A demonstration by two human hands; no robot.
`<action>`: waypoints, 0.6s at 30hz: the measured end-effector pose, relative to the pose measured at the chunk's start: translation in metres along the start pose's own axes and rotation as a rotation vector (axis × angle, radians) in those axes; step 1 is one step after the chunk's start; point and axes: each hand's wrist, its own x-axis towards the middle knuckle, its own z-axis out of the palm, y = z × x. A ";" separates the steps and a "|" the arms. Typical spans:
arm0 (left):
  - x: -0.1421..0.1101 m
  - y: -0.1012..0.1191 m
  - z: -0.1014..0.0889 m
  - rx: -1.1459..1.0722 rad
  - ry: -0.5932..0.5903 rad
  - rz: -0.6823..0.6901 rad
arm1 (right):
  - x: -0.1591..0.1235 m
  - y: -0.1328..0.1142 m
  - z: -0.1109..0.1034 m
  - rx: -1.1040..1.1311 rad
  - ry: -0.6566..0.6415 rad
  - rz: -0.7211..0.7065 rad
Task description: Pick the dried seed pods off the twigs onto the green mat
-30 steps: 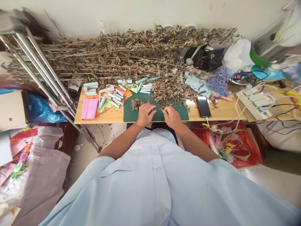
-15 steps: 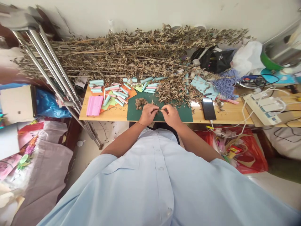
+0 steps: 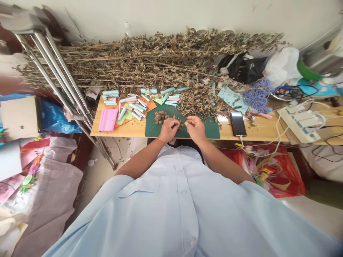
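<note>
Over the green cutting mat (image 3: pixel 211 132) my left hand (image 3: pixel 168 130) is closed, its fingers curled round a small bit of dried leaf that barely shows at the fingertips. My right hand (image 3: pixel 195 128) is a short way to the right, thumb and fingers pinched together; whatever they hold is too small to make out. Just behind my left hand sit several brown balls of rolled dried leaf (image 3: pixel 160 117). A loose heap of crumbled dried leaves (image 3: pixel 197 103) covers the back of the mat, beyond my right hand.
Long dried leafy stalks (image 3: pixel 150 60) lie along the wall. Left of the mat are paper rolls (image 3: pixel 134 107) and a pink paper stack (image 3: pixel 108 120). A phone (image 3: pixel 238 123), purple cord (image 3: pixel 257 95) and a power strip (image 3: pixel 298 121) lie right. Metal crutches (image 3: pixel 56 71) lean at the left.
The view has swung slightly, shifting the table rightward. My hands came closer together, then my right hand drew a little away from the left. The leaf balls stay put on the mat.
</note>
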 end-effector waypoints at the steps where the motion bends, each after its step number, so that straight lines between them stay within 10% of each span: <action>1: 0.000 0.000 0.000 -0.001 0.013 -0.008 | 0.000 0.000 0.000 0.002 0.009 -0.003; 18: -0.001 -0.002 0.002 0.014 0.024 0.000 | 0.003 0.003 0.007 0.123 -0.017 0.066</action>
